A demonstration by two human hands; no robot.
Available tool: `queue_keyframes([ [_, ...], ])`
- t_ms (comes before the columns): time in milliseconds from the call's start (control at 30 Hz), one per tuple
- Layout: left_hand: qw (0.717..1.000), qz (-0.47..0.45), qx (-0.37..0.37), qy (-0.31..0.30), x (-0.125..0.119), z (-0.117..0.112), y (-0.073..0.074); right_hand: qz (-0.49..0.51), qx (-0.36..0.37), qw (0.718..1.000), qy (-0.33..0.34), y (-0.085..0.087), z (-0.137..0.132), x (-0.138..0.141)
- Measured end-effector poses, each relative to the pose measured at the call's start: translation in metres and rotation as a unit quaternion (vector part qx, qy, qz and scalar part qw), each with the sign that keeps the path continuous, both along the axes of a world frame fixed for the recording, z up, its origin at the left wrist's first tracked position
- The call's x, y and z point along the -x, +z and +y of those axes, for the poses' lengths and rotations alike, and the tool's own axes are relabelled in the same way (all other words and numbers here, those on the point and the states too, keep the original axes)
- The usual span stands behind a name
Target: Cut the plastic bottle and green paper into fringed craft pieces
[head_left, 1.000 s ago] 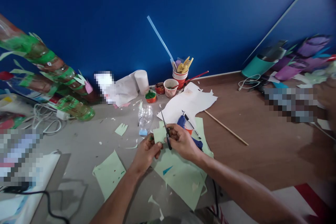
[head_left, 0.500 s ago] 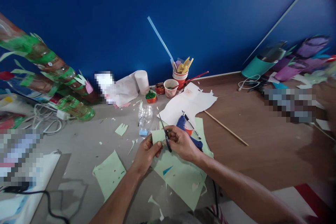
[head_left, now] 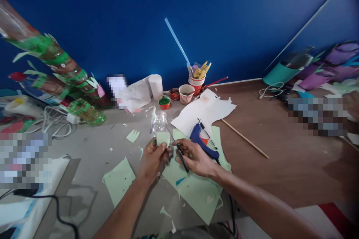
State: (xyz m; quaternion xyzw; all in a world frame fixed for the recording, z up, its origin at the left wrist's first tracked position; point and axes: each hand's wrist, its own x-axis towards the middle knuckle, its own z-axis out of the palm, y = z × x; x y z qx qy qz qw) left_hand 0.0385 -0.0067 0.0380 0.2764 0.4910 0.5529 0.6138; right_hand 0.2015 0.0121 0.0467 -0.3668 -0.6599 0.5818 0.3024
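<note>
My left hand (head_left: 153,157) pinches a small piece of pale green paper (head_left: 162,139) upright between thumb and fingers. One lower corner of the paper looks rounded. In my right hand (head_left: 193,157) is a pair of black-handled scissors (head_left: 182,157), seen edge-on, its thin blades pointing up and away. The blades are just right of the paper and look apart from it. Beneath both hands lies a large pale green sheet (head_left: 196,198). A blue glue gun (head_left: 200,142) rests beyond my right hand, beside a black pen (head_left: 206,133).
A clear plastic bottle piece (head_left: 159,121) stands behind my left hand. Farther back are a cup of green paint (head_left: 164,101), a paper cup (head_left: 186,94) and white paper (head_left: 204,110). A wooden stick (head_left: 245,138) lies right; painted bottles (head_left: 70,71) lean left. Paper scraps (head_left: 132,136) are scattered about.
The scissors have come away from the paper, back and slightly right. My left hand has shifted the paper left and a little toward me. The whole view has swung slightly left.
</note>
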Motion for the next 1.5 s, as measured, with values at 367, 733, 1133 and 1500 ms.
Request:
queue_keyframes([
  [367,1.0,-0.013,-0.021,0.008,-0.001,-0.001,0.0,-0.114,-0.107,0.988,0.001,-0.001,-0.003,0.0],
  [733,1.0,-0.01,-0.01,-0.012,0.0,-0.004,-0.003,-0.104,-0.102,0.989,-0.007,-0.007,-0.003,0.002],
  [1133,1.0,-0.01,-0.01,-0.018,0.002,-0.003,-0.005,-0.075,-0.103,0.992,-0.024,-0.001,-0.003,0.002],
  [1500,0.997,-0.072,0.004,-0.008,0.001,-0.002,-0.003,-0.147,-0.16,0.976,-0.017,-0.003,-0.007,0.004],
])
